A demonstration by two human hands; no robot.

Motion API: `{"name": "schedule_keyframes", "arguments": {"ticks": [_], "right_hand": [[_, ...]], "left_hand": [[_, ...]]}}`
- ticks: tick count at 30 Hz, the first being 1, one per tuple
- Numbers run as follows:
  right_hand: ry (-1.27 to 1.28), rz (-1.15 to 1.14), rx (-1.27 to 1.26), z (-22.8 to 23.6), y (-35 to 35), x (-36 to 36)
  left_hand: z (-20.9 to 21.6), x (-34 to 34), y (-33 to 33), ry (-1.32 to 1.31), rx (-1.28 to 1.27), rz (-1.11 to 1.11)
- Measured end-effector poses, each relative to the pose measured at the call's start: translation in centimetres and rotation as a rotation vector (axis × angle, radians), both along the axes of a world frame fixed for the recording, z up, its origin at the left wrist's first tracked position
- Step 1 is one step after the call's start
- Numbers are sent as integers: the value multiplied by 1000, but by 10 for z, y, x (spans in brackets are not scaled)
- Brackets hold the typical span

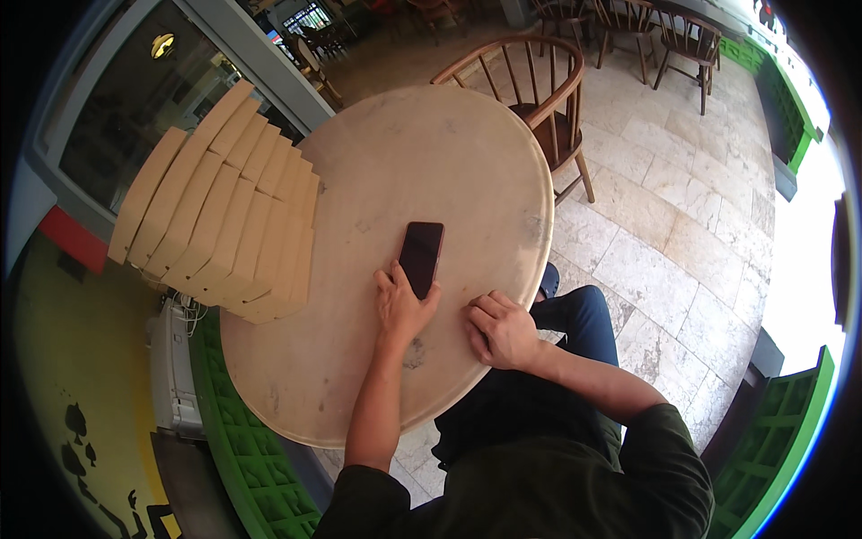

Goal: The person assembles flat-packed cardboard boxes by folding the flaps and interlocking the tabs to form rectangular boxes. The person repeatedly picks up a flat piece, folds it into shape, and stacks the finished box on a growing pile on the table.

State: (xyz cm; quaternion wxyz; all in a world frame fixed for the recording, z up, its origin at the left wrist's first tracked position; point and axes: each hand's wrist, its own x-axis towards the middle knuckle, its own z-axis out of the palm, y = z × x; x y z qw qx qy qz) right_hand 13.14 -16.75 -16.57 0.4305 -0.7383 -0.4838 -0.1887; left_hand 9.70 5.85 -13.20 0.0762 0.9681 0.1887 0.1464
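A dark-screened smartphone (422, 257) with a reddish edge is near the middle of the round table (377, 135). My left hand (406, 305) grips its lower end, thumb on one side and fingers on the other. To the right, my right hand (503, 331) rests at the table's near right edge, apart from the phone. Its fingers are curled in, and I see nothing in them. On the table's left side stand tall stacks of flat tan cardboard boxes (224, 207), clear of both hands.
A wooden chair (561, 99) stands at the table's far right edge. More wooden chairs (691, 45) are farther back on the stone-tiled floor (664, 260). A glass door (135, 81) is behind the boxes, and green lattice panels (256, 449) border the left and right.
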Motion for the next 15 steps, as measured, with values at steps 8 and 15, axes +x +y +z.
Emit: {"name": "schedule_keyframes", "arguments": {"ticks": [8, 15], "right_hand": [[26, 4, 4, -6, -1, 2], [31, 3, 8, -2, -2, 2]], "left_hand": [[-9, 1, 1, -39, 6, 13], [-7, 1, 0, -63, 19, -7]]}}
